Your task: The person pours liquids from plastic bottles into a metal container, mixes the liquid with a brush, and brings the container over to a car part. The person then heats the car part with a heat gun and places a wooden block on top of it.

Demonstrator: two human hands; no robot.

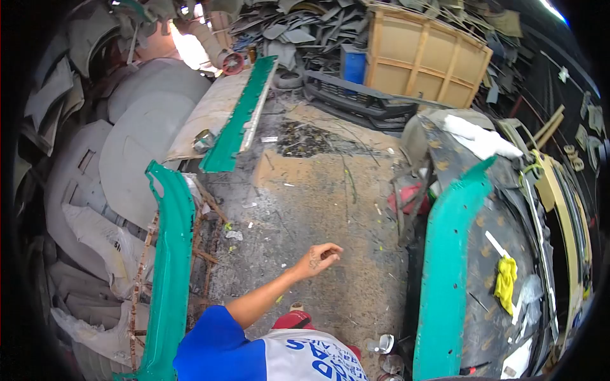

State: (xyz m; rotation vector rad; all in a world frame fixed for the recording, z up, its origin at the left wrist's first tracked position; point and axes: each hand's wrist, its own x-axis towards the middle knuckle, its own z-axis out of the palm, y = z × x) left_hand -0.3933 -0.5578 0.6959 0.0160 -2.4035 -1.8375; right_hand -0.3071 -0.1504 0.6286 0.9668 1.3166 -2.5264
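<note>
My left hand reaches out in front of my body, above the floor. Its fingers are loosely curled, with a gap by the thumb, and I see nothing in them. My right hand is out of view. To my left, a long green-coated panel rests on a rusty metal stand. At my right, a wide green panel with small holes lies along a dark surface. A third green strip lies farther off on a pale board. My hand touches none of them.
Debris litters the floor. A black bumper and wooden crate stand at the back, near a blue bin. Large grey panels pile up at left. On the right lie a yellow cloth and white padding.
</note>
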